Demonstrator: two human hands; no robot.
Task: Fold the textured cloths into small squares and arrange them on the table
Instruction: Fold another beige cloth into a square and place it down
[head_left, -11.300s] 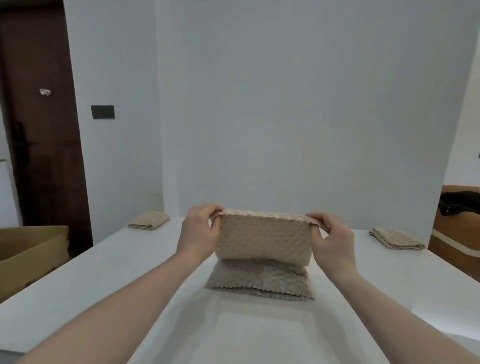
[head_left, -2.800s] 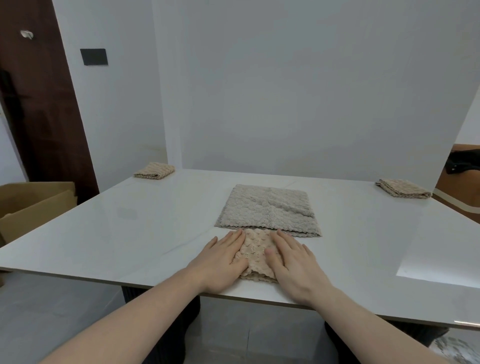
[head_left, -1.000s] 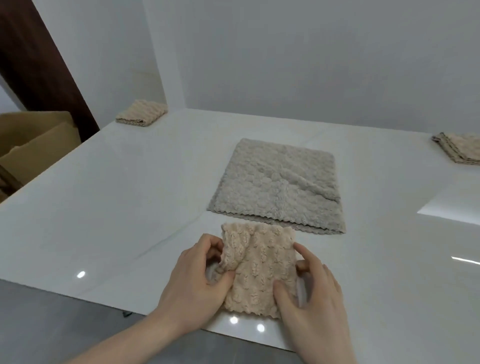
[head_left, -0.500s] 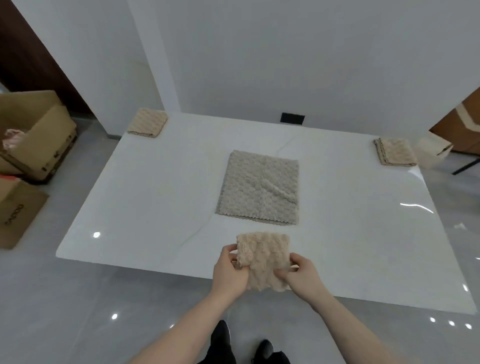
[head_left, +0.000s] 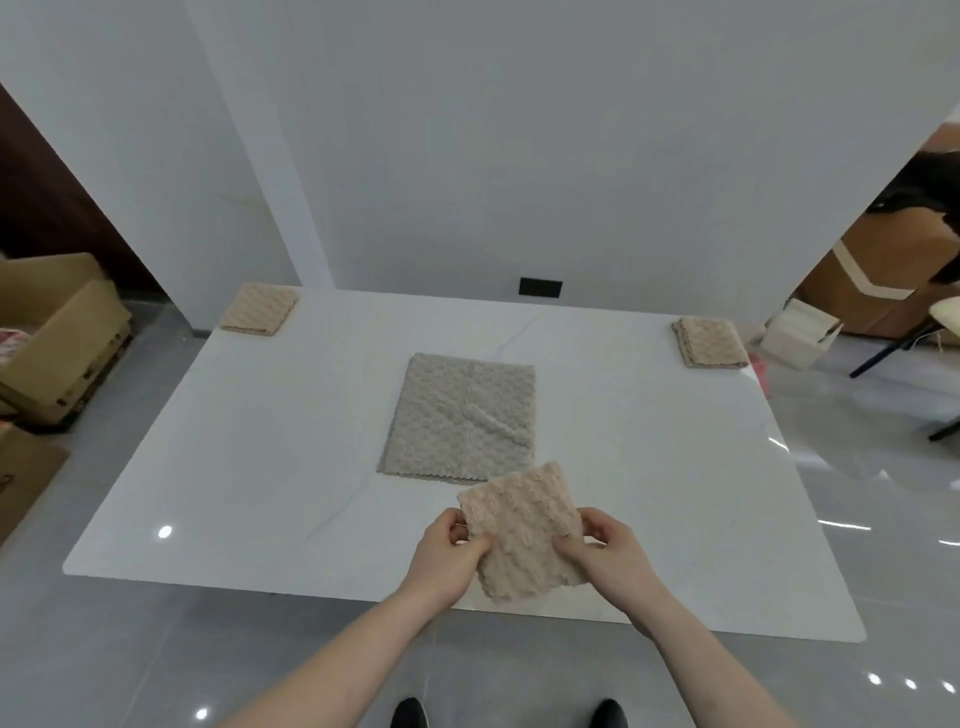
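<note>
Folded beige cloth (head_left: 522, 530) pinched at its side edges by left hand (head_left: 451, 558) and right hand (head_left: 613, 558), each grip closed on fabric, held above white desk (head_left: 260, 467), grey cloth (head_left: 462, 418) laid flat beyond.

No readable text, label, brand, number or sign is showing anywhere. The brown cardboard boxes (head_left: 57, 332) at the left edge of the frame are carrying dark marks too small and blurred to read.
</note>
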